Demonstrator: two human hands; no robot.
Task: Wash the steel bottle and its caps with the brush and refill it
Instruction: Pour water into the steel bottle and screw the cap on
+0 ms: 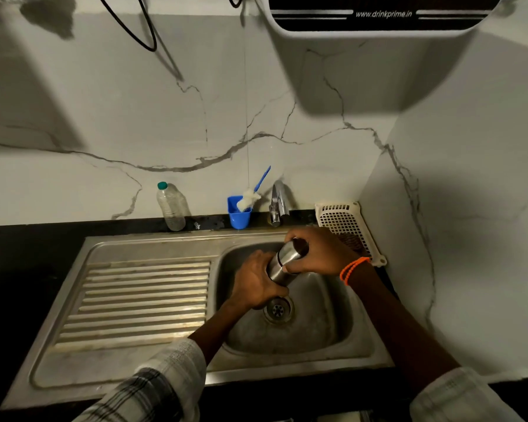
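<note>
One steel bottle (pixel 282 264) is being held tilted over the basin of the sink (pixel 311 327) by two hands. The lower body is being gripped by the left hand (pixel 256 281), fingers curled round it just above the drain (pixel 277 309). The upper end is being clasped by the right hand (pixel 317 249), its fingers wrapped over the dark top; whether a cap is on cannot be told. One orange thread band (pixel 352 269) is being worn at the right wrist, and checked sleeves are showing on both forearms.

One brush (pixel 252 196), white-headed with a blue handle, is being kept in one blue cup (pixel 239 214) on the dark tabletop (pixel 28 248) behind the sink, beside one tap (pixel 278 204). One clear plastic bottle (pixel 171 207) with a green cap is standing to the left, one white basket (pixel 345 223) to the right. A veined marble wall is rising behind, with one water purifier (pixel 381 13) mounted above.
</note>
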